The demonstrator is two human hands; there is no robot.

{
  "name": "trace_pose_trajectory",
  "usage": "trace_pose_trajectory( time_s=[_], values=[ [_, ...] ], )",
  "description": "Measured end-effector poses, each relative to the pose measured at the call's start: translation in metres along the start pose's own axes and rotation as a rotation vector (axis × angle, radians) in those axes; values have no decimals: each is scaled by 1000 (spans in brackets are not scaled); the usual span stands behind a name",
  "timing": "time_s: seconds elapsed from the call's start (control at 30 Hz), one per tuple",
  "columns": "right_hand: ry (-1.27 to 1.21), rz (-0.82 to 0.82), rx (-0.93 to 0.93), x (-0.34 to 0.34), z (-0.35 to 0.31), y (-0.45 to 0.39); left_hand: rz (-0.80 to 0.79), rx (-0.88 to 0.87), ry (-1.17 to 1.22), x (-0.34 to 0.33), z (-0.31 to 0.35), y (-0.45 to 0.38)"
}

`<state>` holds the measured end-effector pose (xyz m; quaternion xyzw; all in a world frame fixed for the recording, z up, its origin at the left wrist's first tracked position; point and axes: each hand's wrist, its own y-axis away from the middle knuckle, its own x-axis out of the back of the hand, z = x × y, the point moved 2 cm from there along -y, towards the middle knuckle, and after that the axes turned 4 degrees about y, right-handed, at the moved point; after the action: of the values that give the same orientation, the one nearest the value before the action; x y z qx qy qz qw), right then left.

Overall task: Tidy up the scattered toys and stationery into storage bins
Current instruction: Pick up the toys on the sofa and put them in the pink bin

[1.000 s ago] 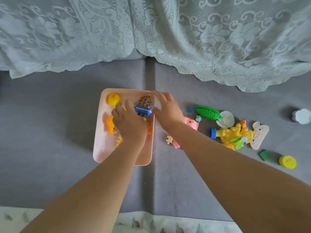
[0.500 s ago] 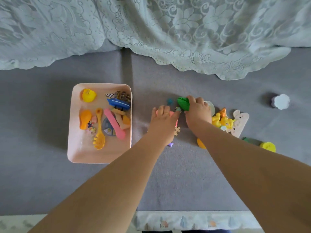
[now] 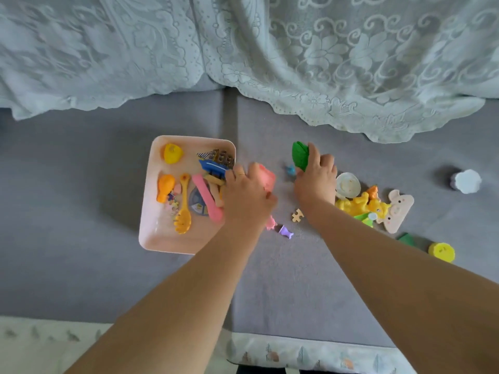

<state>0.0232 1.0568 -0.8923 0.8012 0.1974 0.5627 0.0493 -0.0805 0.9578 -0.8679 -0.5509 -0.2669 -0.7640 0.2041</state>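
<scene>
Left hand [image 3: 247, 195] grips pink toy [image 3: 267, 179]; right hand [image 3: 316, 176] green toy [image 3: 300, 155].

Seen from above: pink tray [image 3: 151, 233] on grey sofa cushion [image 3: 81, 265], loaded with yellow pasta spoon [image 3: 183, 209], orange drumstick toy [image 3: 165, 187], pink stick [image 3: 206, 198], blue toy [image 3: 212, 166]. Left hand [image 3: 247, 197] gripped pink block [image 3: 267, 179] at tray's right edge. Right hand [image 3: 316, 182] pinched green leaf toy [image 3: 299, 155]. Puzzle piece [image 3: 297, 215], yellow duck toys [image 3: 356, 205], pig-shaped board [image 3: 398, 211] scattered right. Lace cover [image 3: 324, 63] behind.
</scene>
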Motion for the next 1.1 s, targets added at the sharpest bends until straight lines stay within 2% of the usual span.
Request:
trace_pose_trajectory(
  time_s=[0.13, 0.23, 0.37, 0.47, 0.6, 0.67, 0.73, 0.8, 0.87, 1.0, 1.1],
  values=[
    [-204, -240, 113, -9, -52, 20, 21, 241, -11, 24, -63, 4],
    [-216, -390, 241, -25, -84, 39, 5, 404, 26, 29, -97, 4],
    [-173, -494, 256, -53, -109, 61, -49, 514, 20, 23, -125, 9],
    [-99, -360, 230, -61, -105, 61, -8, 385, -69, 18, -120, 10],
    [44, -76, 184, -48, -70, 43, 130, 25, 25, 11, -86, 5],
    [34, -34, 65, -40, -49, 30, 127, -151, 66, 0, -64, 6],
    [32, -61, -82, -37, -29, 18, 65, -254, 88, -9, -43, 8],
    [43, -96, -172, -37, -11, 10, -54, -243, 192, -16, -25, 8],
    [40, -117, -196, -39, 2, 4, -176, -150, 291, -28, -14, 3],
    [55, -127, -160, -45, 13, -8, -163, -180, 257, -47, -2, -20],
    [54, -134, -155, -48, 20, -15, -215, -217, 238, -60, 9, -38]
  ],
)
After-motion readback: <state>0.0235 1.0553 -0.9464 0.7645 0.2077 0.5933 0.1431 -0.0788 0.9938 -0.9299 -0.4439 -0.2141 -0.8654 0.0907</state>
